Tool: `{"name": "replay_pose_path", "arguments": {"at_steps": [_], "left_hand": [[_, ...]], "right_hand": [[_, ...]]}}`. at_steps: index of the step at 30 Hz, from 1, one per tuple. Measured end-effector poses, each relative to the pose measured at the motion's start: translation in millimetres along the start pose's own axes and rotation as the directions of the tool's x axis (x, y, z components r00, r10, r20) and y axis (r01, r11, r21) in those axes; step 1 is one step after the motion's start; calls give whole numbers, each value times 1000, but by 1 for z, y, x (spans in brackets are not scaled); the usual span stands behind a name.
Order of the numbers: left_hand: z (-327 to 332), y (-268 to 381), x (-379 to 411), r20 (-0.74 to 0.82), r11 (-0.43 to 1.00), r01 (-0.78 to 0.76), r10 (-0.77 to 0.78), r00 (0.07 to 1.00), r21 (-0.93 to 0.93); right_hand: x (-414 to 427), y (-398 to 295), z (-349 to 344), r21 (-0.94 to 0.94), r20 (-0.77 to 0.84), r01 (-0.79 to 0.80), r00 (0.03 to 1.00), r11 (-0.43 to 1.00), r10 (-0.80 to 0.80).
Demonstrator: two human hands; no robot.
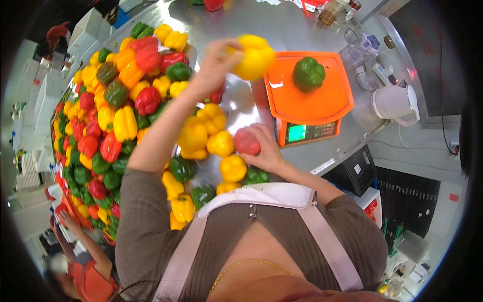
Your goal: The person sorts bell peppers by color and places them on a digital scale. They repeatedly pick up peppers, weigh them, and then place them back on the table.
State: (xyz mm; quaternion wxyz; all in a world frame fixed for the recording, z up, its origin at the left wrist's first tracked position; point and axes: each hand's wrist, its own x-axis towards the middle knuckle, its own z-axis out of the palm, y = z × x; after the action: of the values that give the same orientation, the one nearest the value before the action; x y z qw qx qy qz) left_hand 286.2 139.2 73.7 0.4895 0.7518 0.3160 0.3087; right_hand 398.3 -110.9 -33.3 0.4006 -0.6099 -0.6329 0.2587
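My left hand (219,62) is raised over the steel table, gripping a yellow bell pepper (254,56) beside the left rim of an orange weighing scale's tray (307,104). One green bell pepper (308,73) sits on that tray. A red bell pepper (246,141) is in my right hand (268,153), lower down and left of the scale's lit display (297,133). Close by it lie several yellow peppers (220,143) and a green pepper (256,175) near my apron. Motion blurs both hands somewhat.
A large heap of red, yellow and green peppers (113,113) covers the left side. An electric kettle (394,102), a clear jug (360,51) and a jar (332,11) stand along the right edge. Another person (90,271) reaches into the heap at lower left. A black crate (353,170) sits below.
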Motion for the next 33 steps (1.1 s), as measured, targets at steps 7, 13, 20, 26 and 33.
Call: {"name": "replay_pose_path", "arguments": {"at_steps": [7,13,20,26,33], "left_hand": [[127,-5,-18,-52,912,-286,314,948,293],[97,4,-69,-113,919,-75,128,985,386],[53,18,-205,-178,964,259,-244,953,65],[36,24,-273,-324,966,259,-247,913,-7],[67,29,-297,-268,977,205,-212,940,-55]], "right_hand": [[-55,-33,-51,149,34,44,998,988,-50],[-110,-18,-86,146,-53,1,999,989,7],[-154,7,-102,-28,-98,-60,994,998,57],[-149,21,-101,-239,121,56,992,969,-27],[-130,11,-97,-297,232,133,971,945,-63]]}}
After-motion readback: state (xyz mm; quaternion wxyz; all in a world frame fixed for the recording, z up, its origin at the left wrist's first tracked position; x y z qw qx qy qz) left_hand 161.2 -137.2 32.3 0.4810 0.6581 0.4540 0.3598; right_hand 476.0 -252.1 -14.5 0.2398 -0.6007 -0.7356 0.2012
